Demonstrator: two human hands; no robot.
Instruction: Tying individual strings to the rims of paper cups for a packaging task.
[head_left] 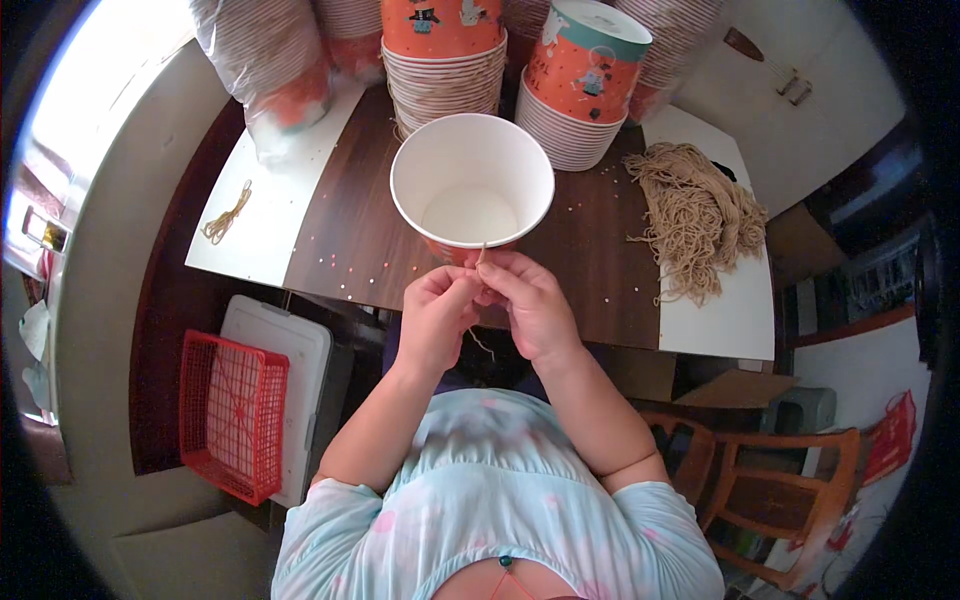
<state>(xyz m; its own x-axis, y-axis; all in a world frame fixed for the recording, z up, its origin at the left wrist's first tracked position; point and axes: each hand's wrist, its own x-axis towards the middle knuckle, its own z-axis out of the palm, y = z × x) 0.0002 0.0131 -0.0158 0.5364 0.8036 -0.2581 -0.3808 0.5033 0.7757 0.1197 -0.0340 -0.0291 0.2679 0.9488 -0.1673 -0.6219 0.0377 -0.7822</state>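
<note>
A large paper bucket [472, 185], white inside and orange outside, stands at the near edge of the table with its mouth facing me. Just in front of its near rim, my left hand [437, 308] and my right hand [526, 300] meet, both closed in a pinch. Between their fingertips is a thin beige cord [484, 256]; one end sticks up against the rim and a loose tail hangs below. The fingers hide the middle of the cord. On the right of the table lies a tangled heap of beige cords [695, 215].
Stacks of orange paper buckets [445, 85] line the back of the table, some in clear plastic [262, 60]. A small cord bundle [228, 214] lies at left. Below stand a red basket [232, 415] and a grey-white bin lid [300, 345]. A wooden chair [780, 490] is at right.
</note>
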